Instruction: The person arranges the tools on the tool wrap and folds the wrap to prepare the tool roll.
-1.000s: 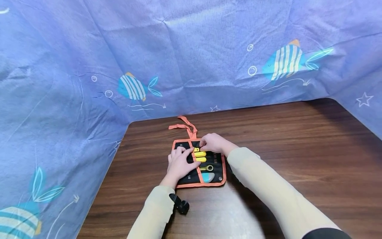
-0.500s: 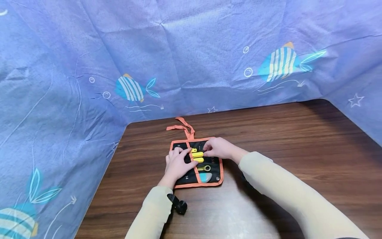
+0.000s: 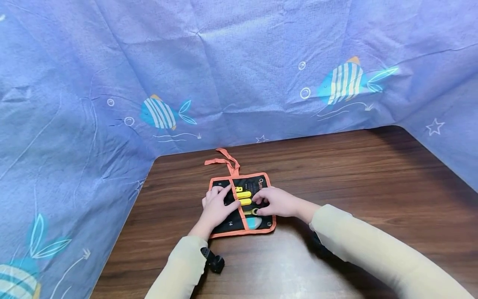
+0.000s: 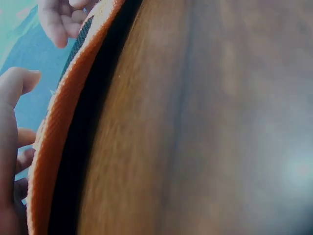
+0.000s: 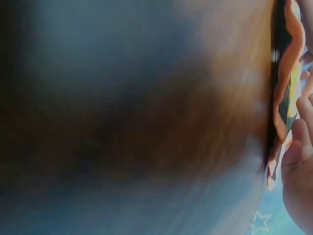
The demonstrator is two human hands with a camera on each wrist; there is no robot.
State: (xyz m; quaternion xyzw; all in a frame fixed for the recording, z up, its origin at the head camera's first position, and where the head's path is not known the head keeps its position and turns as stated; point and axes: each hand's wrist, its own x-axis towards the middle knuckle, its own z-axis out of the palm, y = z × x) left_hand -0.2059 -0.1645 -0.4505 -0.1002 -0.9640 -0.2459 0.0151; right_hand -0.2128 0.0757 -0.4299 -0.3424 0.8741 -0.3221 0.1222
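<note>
A black tool roll (image 3: 263, 193) with orange edging lies unfolded on the table. Its pocket strip holds a small yellow piece (image 3: 239, 189), two yellow-handled tools (image 3: 244, 194), a brass-coloured ring wrench (image 3: 255, 211) and a teal-and-grey rounded tool (image 3: 254, 223). My left hand (image 3: 216, 209) rests spread over the left part of the roll, thumb and forefinger along the orange strip. Over the right part is my right hand (image 3: 280, 202), its thumb at the wrench's ring end and its fingertips apart from the thumb, beside the yellow handles. Both wrist views catch mostly table and the roll's orange edge (image 4: 63, 112).
Orange tie straps (image 3: 228, 160) trail from the roll's far edge toward the back. The brown wooden table (image 3: 354, 174) extends to the right. A blue fish-print cloth (image 3: 239, 74) hangs behind and at the sides. A black wrist camera (image 3: 214, 261) sits at the left sleeve.
My right hand has come down from the roll's far edge, past the yellow handles, to the wrench's ring end. My left hand keeps its place on the roll. The view has shifted slightly.
</note>
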